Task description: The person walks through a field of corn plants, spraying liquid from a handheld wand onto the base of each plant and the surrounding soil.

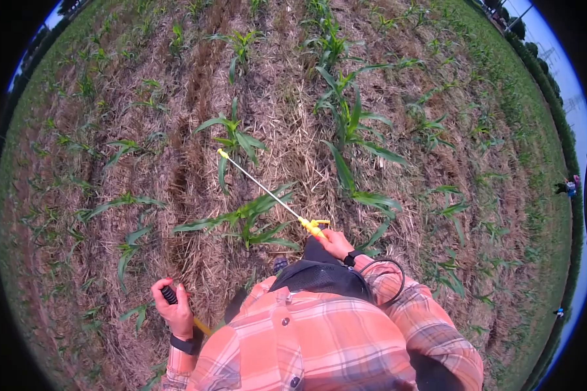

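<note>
From the head camera, the spraying goes best, I judge, with the spray wand point(261, 186) held low and its tip steady over the young corn plant point(238, 140) ahead. The right hand point(336, 244) has its fingers clenched round the wand's yellow trigger grip. The left hand point(175, 309) is closed on a black pump handle point(169, 295), probably the sprayer's lever, near the left hip.

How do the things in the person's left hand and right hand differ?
The left hand grips a short black handle, near the hip. The right hand holds a long thin spray wand with yellow fittings, stretched forward over a young corn plant. Both hands are closed around their tool.
</note>
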The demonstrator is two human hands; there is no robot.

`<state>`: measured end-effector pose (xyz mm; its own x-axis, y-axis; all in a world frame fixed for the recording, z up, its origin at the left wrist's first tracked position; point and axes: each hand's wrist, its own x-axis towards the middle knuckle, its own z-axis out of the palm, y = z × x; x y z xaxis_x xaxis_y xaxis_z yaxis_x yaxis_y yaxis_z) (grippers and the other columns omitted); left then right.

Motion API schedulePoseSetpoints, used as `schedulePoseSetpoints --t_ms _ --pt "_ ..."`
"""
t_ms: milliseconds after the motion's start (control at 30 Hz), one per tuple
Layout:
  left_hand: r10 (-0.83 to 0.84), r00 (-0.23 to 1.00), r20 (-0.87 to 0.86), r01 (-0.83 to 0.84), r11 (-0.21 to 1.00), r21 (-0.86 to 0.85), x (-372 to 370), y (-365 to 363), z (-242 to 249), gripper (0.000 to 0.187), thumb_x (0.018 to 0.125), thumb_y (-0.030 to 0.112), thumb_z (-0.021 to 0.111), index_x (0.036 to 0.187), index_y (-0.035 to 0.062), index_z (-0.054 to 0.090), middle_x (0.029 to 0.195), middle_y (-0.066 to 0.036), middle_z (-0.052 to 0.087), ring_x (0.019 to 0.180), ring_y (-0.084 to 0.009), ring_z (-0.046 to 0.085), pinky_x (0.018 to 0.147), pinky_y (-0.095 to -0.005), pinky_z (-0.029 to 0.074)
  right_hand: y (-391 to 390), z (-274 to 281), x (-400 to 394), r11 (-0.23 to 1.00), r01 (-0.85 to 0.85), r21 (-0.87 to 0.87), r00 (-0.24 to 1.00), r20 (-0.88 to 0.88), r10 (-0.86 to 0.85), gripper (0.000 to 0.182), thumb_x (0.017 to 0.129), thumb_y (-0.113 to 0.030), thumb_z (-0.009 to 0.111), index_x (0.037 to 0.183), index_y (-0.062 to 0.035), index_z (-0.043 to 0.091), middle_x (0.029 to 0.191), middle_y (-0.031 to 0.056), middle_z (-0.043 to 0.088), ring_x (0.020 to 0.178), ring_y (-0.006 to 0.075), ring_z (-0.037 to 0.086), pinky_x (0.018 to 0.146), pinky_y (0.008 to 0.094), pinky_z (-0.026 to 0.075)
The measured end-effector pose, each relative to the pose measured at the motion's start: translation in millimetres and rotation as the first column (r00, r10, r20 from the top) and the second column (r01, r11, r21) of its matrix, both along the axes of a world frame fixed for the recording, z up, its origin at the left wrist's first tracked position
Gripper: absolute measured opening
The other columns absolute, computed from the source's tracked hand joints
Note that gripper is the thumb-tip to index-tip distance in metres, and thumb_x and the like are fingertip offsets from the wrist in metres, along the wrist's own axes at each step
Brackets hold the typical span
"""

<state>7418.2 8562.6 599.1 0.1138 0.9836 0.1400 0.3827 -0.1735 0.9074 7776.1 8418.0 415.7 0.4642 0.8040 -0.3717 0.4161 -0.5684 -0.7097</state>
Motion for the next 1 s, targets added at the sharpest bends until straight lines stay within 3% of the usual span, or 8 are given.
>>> schedulePoseSetpoints --t_ms 100,167,267,500,600,667,767,1000 --pt "0.072 0.997 -0.041 -0.070 0.996 0.047 19.8 2.8 1.4 0.018 0.078 0.003 0.051 0.094 0.0066 0.044 0.063 0.001 0.039 0.052 -0.0069 0.042 0.049 -0.0191 0.039 18.3 -1.2 10.2 0.991 -0.131 0.019 0.990 -0.043 0.131 0.027 0.080 -0.030 0.051 0.088 -0.0048 0.057 0.065 0.0129 0.057 0.060 0.0234 0.056 0.055 0.0344 0.041" --pt "0.101 0.959 -0.263 -0.087 0.994 0.065 39.0 22.3 -34.2 0.016 0.077 0.004 0.052 0.092 0.0056 0.045 0.064 -0.004 0.042 0.052 -0.0127 0.043 0.050 -0.0272 0.037 28.0 -7.4 21.3 0.989 -0.147 0.026 0.988 -0.035 0.147 0.028 0.080 -0.031 0.050 0.088 -0.0048 0.057 0.066 0.0134 0.058 0.061 0.0246 0.057 0.056 0.0350 0.042" --pt "0.012 0.955 -0.297 0.008 0.998 0.065 79.3 47.8 -96.6 0.018 0.072 0.003 0.052 0.090 0.0055 0.046 0.067 -0.008 0.047 0.055 -0.0198 0.046 0.053 -0.0319 0.038 38.3 -12.7 42.4 0.990 -0.138 0.000 0.990 -0.012 0.138 0.030 0.080 -0.032 0.050 0.089 -0.0046 0.057 0.070 0.0150 0.059 0.067 0.0276 0.058 0.060 0.0359 0.043" --pt "-0.071 0.934 -0.351 0.076 0.997 0.002 162.3 72.6 -88.1 0.019 0.071 0.005 0.052 0.090 0.0058 0.047 0.073 -0.013 0.050 0.063 -0.0291 0.049 0.059 -0.0370 0.039 5.0 -19.3 113.2 0.980 0.192 -0.044 0.978 -0.074 -0.195 0.029 0.078 -0.031 0.053 0.088 -0.0044 0.058 0.073 0.0153 0.059 0.071 0.0275 0.059 0.062 0.0360 0.043" --pt "-0.130 0.919 -0.371 0.157 0.987 0.043 192.0 80.8 -93.0 0.020 0.071 0.006 0.053 0.090 0.0055 0.047 0.075 -0.014 0.052 0.068 -0.0308 0.051 0.062 -0.0389 0.039 -20.4 -36.5 140.7 0.936 0.348 0.041 0.937 -0.002 -0.349 0.025 0.079 -0.028 0.054 0.082 -0.0036 0.057 0.060 0.0087 0.056 0.057 0.0164 0.054 0.053 0.0308 0.041" --pt "-0.160 0.906 -0.391 0.180 0.984 0.016 211.5 85.2 -88.9 0.021 0.070 0.006 0.053 0.090 0.0055 0.047 0.075 -0.013 0.052 0.069 -0.0309 0.050 0.063 -0.0384 0.039 -45.9 -82.7 159.9 0.875 0.467 0.127 0.884 -0.063 -0.463 0.020 0.081 -0.025 0.053 0.082 -0.0054 0.057 0.054 0.0007 0.052 0.045 0.0087 0.048 0.042 0.0244 0.038" --pt "-0.185 0.896 -0.404 0.229 0.971 0.063 241.4 89.9 -78.8 0.020 0.071 0.007 0.053 0.090 0.0065 0.048 0.076 -0.013 0.052 0.069 -0.0308 0.050 0.063 -0.0382 0.039 -57.6 -37.2 181.7 0.763 0.645 -0.046 0.735 -0.238 -0.635 0.021 0.081 -0.026 0.054 0.085 -0.0052 0.057 0.055 0.0002 0.052 0.042 0.0072 0.046 0.039 0.0226 0.037" --pt "-0.208 0.872 -0.442 0.278 0.956 0.099 291.1 102.8 -66.1 0.021 0.069 0.007 0.054 0.089 0.0073 0.048 0.074 -0.012 0.051 0.068 -0.0299 0.050 0.063 -0.0376 0.039 -83.5 -32.5 230.5 0.531 0.847 -0.017 0.479 -0.405 -0.778 0.025 0.084 -0.029 0.049 0.072 -0.0072 0.050 0.052 0.0005 0.049 0.036 0.0071 0.041 0.031 0.0220 0.031"
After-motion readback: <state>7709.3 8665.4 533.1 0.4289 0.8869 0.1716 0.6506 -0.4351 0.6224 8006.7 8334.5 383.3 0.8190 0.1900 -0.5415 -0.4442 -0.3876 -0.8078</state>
